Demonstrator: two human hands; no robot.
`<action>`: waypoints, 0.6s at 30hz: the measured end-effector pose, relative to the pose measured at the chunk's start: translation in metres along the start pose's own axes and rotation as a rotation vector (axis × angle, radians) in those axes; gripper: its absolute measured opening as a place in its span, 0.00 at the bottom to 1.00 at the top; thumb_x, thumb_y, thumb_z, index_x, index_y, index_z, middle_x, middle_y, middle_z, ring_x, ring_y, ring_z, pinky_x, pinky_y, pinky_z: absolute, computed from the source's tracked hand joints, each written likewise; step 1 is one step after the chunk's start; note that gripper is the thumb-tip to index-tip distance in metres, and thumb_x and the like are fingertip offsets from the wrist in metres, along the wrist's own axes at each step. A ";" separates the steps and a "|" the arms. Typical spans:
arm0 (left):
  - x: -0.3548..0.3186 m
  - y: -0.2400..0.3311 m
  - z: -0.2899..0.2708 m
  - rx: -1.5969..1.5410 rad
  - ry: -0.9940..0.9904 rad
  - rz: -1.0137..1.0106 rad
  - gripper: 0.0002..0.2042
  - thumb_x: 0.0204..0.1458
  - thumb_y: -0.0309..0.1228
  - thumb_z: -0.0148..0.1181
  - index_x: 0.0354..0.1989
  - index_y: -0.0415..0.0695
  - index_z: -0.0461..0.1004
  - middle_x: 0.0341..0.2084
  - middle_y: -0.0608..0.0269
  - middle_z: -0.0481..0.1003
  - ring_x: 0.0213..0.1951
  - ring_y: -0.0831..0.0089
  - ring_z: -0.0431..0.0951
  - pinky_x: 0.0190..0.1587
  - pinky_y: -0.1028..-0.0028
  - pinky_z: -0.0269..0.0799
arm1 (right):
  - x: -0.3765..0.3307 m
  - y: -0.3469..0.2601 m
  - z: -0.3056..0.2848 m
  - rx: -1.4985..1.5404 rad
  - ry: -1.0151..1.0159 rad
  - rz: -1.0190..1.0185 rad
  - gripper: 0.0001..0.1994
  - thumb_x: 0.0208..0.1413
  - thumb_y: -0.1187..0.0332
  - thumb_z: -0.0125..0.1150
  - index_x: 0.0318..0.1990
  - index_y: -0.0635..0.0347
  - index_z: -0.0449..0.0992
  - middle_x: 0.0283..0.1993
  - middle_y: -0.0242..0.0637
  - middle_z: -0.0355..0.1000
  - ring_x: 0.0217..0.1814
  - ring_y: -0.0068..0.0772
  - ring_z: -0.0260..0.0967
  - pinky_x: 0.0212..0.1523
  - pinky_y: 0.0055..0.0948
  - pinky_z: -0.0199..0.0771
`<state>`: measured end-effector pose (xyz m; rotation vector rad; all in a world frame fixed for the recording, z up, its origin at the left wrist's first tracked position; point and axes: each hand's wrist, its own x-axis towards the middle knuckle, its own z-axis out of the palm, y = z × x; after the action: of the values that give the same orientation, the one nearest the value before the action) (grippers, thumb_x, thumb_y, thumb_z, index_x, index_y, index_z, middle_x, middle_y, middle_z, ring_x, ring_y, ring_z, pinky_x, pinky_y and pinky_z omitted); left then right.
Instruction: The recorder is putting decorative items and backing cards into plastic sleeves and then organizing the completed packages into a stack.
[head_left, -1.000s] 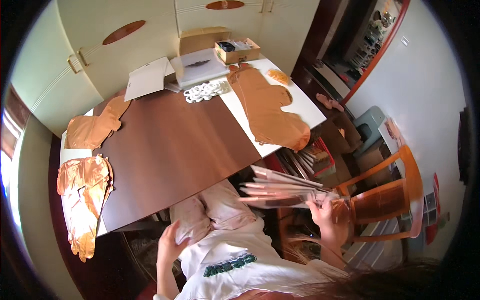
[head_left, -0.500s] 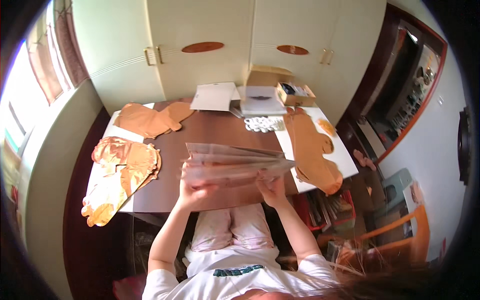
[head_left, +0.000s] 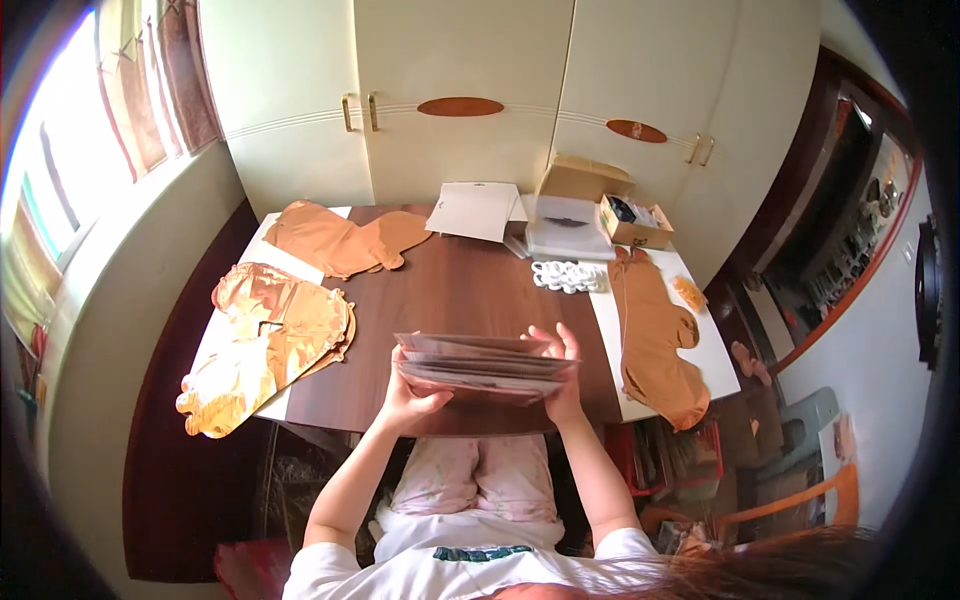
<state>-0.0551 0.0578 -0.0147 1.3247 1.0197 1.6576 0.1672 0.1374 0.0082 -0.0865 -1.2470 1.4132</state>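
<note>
A stack of thin, flat, see-through packets (head_left: 485, 368) is held level over the table's near edge. My left hand (head_left: 408, 393) grips its left end, thumb along the near side and fingers behind. At the other end my right hand (head_left: 562, 375) touches the stack's edge with its palm side, its fingers stretched upward and apart. The packets lie unevenly, with gaps showing between their near edges. What is inside them I cannot make out.
On the table (head_left: 470, 285) lie shiny orange foil shapes (head_left: 285, 310) at left, a matte orange-brown one (head_left: 345, 240) behind, and another (head_left: 655, 345) at right. White rings (head_left: 568, 277), white cards (head_left: 475, 210) and an open carton (head_left: 637, 222) stand farther back. A red crate (head_left: 690, 460) sits below right.
The fanned, blurred stack is now closer together and steadier. My right fingers have gone from curling on its edge to stretching up. The whole view has shifted, so the table appears farther right.
</note>
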 end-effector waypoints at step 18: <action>0.028 0.009 0.002 0.170 -0.004 0.318 0.40 0.35 0.25 0.67 0.57 0.44 0.48 0.53 0.53 0.50 0.56 0.66 0.56 0.56 0.65 0.56 | 0.031 0.001 0.001 -0.372 0.331 -0.058 0.04 0.56 0.70 0.49 0.38 0.57 0.64 0.33 0.25 0.61 0.37 0.16 0.59 0.42 0.18 0.60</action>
<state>-0.0584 0.0805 0.0043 1.6720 1.0050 1.8299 0.1568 0.1601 0.0258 -0.5141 -1.2066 1.0518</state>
